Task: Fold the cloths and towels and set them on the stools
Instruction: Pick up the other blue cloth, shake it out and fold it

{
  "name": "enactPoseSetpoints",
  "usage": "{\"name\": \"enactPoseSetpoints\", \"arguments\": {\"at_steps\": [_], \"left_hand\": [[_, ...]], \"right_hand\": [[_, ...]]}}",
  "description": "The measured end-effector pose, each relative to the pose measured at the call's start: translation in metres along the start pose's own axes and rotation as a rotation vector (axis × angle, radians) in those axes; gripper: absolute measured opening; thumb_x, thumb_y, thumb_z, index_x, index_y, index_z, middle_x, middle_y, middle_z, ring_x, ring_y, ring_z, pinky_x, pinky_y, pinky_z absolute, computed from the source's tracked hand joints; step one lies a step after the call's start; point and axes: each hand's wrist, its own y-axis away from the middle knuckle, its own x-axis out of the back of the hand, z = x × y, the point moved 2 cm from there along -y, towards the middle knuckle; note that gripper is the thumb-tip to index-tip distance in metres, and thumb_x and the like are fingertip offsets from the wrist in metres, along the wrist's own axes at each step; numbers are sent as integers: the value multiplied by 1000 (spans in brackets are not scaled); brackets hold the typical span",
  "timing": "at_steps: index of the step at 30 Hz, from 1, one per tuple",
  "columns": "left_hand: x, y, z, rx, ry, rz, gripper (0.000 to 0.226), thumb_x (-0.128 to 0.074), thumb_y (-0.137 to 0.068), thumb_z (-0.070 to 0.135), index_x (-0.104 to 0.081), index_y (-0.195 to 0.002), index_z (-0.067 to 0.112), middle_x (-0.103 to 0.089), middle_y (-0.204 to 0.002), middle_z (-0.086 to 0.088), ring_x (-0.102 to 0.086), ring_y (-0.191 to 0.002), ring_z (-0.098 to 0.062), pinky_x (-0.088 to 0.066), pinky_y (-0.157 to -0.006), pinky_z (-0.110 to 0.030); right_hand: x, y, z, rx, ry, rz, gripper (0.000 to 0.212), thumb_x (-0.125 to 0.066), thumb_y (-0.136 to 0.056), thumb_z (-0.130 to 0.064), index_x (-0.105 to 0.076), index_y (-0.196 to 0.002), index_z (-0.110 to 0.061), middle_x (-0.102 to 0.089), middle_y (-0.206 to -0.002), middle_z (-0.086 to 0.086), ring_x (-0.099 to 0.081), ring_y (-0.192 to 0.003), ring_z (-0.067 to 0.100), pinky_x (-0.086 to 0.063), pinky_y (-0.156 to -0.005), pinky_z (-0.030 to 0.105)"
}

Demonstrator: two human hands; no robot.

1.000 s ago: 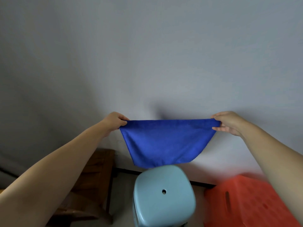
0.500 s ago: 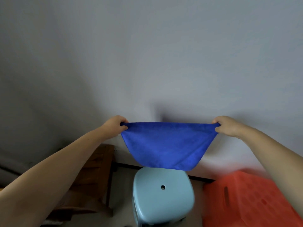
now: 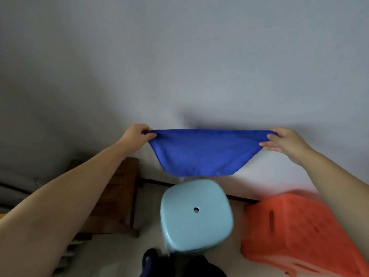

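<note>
Above light-blue stool [image 3: 196, 214], blue cloth [image 3: 203, 154] now lifted clear.

The light is soft and dim, with no glare anywhere. The wall [image 3: 199, 56] is palest at its centre and right and darkens toward the left and the upper corners. A faint, blurred shadow lies on the wall just above and behind the blue cloth [image 3: 203, 154]. The orange stool [image 3: 295, 232] is smeared with blur, and the light blue stool [image 3: 196, 216] is soft-edged. Wide-angle distortion stretches the forearms at the lower corners.
</note>
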Motion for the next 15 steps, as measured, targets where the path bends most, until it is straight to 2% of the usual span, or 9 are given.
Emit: {"name": "enactPoseSetpoints", "arguments": {"at_steps": [1, 3, 5, 8, 11, 13, 15], "left_hand": [[-4, 6, -4, 23, 61, -38, 21, -62, -88, 11, -59, -68, 12, -50, -66, -6, -45, -63, -18, -34, -57, -17], [-13, 21, -17, 73, 116, -152, 21, -63, -88, 12, -58, -67, 12, -49, -64, -6, -42, -60, -15, -31, -56, -21], [-27, 39, -33, 106, 76, -295, 14, -65, -87, 13, -62, -73, 12, -51, -65, -4, -43, -60, -11, -31, -58, -24], [-53, 66, -57, 123, -29, -466, 14, -68, -83, 14, -63, -71, 16, -51, -61, 2, -45, -52, 1, -33, -59, -23], [-85, 94, -82, 136, -109, -597, 12, -68, -82, 13, -62, -72, 16, -52, -61, 4, -47, -49, 8, -34, -56, -16], [-109, 112, -102, 165, -137, -660, 9, -68, -82, 14, -62, -76, 15, -56, -67, 1, -52, -60, 1, -36, -57, -16], [-132, 125, -121, 197, -168, -706, 7, -68, -82, 17, -62, -79, 16, -58, -74, -1, -54, -72, -9, -36, -57, -15]], "right_hand": [[0, 4, 4, -24, -27, -23, 15, -42, -97, -1, -55, -89, -3, -60, -89, 12, -71, -63, 9, -58, -65, 18], [-1, 14, 16, -85, -34, -79, 22, -42, -97, 1, -51, -79, -7, -56, -83, 9, -70, -72, 19, -58, -68, 20], [-5, 25, 35, -161, 14, -168, 19, -42, -97, 3, -51, -82, -4, -58, -85, 13, -71, -72, 19, -58, -67, 20], [-16, 42, 73, -275, 83, -285, 17, -42, -96, 5, -55, -88, -4, -62, -90, 16, -71, -62, 9, -58, -61, 16], [-30, 58, 121, -412, 155, -392, 13, -44, -95, 5, -56, -91, -1, -63, -97, 18, -72, -76, 15, -57, -70, 20], [-39, 72, 155, -498, 198, -436, 11, -46, -94, 5, -55, -91, 1, -63, -98, 19, -70, -83, 17, -57, -73, 22], [-51, 81, 189, -576, 218, -449, 13, -46, -93, 5, -55, -87, -1, -64, -96, 19, -72, -78, 14, -57, -73, 22]]}}
